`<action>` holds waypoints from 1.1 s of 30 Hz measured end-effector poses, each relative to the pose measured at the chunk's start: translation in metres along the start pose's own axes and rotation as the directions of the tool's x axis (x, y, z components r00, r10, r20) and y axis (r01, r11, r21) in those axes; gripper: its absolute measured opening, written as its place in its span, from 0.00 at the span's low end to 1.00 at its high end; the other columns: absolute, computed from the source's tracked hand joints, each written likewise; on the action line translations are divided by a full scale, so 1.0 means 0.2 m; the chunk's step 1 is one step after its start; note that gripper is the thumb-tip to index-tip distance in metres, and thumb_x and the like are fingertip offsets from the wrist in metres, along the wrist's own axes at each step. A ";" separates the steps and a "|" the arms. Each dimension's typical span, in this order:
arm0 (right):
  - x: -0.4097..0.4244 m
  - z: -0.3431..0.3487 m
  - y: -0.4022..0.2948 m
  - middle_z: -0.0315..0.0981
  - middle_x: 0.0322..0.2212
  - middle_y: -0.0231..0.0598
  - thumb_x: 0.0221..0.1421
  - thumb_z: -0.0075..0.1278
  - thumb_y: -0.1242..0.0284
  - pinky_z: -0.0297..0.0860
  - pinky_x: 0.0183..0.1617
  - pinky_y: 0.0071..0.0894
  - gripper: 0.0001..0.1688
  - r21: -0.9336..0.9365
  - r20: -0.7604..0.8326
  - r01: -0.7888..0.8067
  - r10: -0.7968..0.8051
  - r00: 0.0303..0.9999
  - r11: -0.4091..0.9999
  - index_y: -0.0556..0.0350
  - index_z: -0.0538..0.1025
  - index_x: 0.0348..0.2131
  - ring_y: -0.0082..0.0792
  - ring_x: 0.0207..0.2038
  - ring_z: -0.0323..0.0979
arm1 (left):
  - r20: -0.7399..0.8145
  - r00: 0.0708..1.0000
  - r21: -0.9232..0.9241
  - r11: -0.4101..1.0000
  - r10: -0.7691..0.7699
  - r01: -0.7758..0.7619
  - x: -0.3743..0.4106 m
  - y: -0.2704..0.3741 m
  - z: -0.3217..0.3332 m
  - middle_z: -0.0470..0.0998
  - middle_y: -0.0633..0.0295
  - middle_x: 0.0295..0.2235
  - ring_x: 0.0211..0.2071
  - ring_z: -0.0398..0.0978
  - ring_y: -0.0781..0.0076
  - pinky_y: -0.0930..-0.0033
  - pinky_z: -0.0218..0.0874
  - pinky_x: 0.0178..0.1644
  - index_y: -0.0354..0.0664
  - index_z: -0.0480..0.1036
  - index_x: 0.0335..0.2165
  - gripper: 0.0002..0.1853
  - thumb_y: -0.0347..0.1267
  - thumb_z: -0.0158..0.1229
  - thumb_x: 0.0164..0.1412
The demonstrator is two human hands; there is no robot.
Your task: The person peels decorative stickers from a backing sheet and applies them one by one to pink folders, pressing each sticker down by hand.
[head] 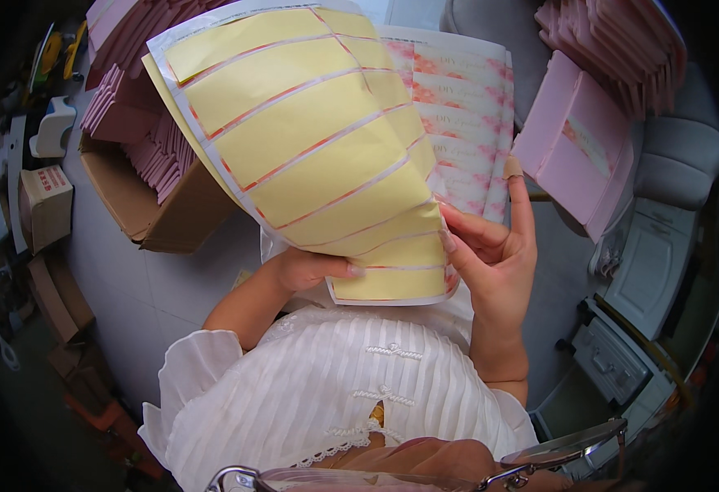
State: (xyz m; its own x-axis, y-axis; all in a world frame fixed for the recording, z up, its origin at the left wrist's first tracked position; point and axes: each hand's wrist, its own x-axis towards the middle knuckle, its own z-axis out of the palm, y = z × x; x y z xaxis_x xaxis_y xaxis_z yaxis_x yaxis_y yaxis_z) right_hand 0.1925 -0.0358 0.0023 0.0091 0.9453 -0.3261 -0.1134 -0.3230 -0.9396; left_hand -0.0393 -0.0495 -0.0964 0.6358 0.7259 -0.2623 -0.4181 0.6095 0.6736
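Note:
My left hand [310,269] grips the near edge of a sheet of yellow backing paper [310,147], thumb on top. White strips with red marks divide this curved sheet into rectangles. At its right edge, my right hand [498,252] pinches the paper between thumb and fingers. The right index finger is raised and has a tan covering [512,167] on its tip. Behind the yellow sheet lie sheets of floral printed labels [458,111], partly hidden. To the right rests a pink folded box [574,141] with a floral label stuck on it.
A cardboard carton [181,203] full of pink flat pieces [162,154] stands on the floor at left. More pink boxes [617,49] are stacked on a grey seat [673,166] at upper right. A white cabinet [648,270] and a silver case [611,360] are at right.

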 end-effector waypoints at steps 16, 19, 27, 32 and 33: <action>-0.02 0.04 0.07 0.67 0.30 0.38 0.52 0.51 0.83 0.66 0.48 0.23 0.53 -0.274 -0.029 0.310 -0.330 0.943 0.910 0.63 0.33 0.64 0.27 0.36 0.69 | -0.083 0.992 -0.167 0.983 -0.095 0.080 -0.04 0.00 0.05 0.70 0.49 0.51 0.52 0.69 0.55 0.58 0.60 0.56 0.32 0.62 0.54 0.40 0.21 0.55 0.35; -0.03 0.00 0.08 0.59 0.24 0.30 0.53 0.52 0.82 0.64 0.40 0.19 0.53 -0.528 0.125 0.338 -0.322 0.938 0.779 0.64 0.34 0.64 0.23 0.29 0.61 | -0.056 0.995 -0.195 0.978 -0.081 0.069 -0.05 0.01 0.08 0.69 0.50 0.53 0.53 0.68 0.54 0.58 0.59 0.57 0.34 0.61 0.56 0.40 0.21 0.55 0.37; -0.03 0.05 0.12 0.63 0.27 0.31 0.57 0.46 0.82 0.60 0.34 0.14 0.49 -0.332 0.114 0.241 -0.214 0.970 0.912 0.65 0.32 0.63 0.17 0.28 0.60 | 0.036 0.999 -0.506 0.861 -0.040 0.053 -0.11 -0.05 0.06 0.66 0.49 0.55 0.56 0.64 0.52 0.53 0.57 0.59 0.36 0.58 0.58 0.37 0.20 0.50 0.44; 0.03 -0.02 0.14 0.66 0.26 0.34 0.56 0.44 0.84 0.64 0.37 0.18 0.49 -0.038 0.073 0.063 -0.060 0.996 0.997 0.65 0.30 0.63 0.22 0.29 0.65 | -0.079 0.989 -0.646 0.762 -0.123 0.043 -0.16 -0.01 -0.01 0.65 0.42 0.53 0.53 0.67 0.45 0.47 0.62 0.55 0.29 0.57 0.56 0.38 0.17 0.46 0.41; 0.04 -0.05 0.14 0.67 0.26 0.34 0.56 0.44 0.84 0.64 0.37 0.18 0.49 -0.006 0.088 0.041 -0.040 0.995 0.999 0.65 0.30 0.63 0.22 0.29 0.66 | -0.122 0.980 -0.653 0.756 -0.156 0.040 -0.17 0.00 -0.04 0.66 0.39 0.52 0.52 0.68 0.44 0.45 0.65 0.53 0.27 0.57 0.55 0.38 0.17 0.45 0.39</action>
State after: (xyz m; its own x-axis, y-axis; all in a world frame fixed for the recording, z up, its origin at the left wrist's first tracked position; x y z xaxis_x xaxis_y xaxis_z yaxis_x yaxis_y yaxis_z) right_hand 0.2002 -0.0375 -0.0270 -0.0735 0.9578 -0.2777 -0.1068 -0.2845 -0.9527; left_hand -0.0653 -0.0719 -0.0933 0.6096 0.6549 -0.4467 -0.7147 0.6978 0.0478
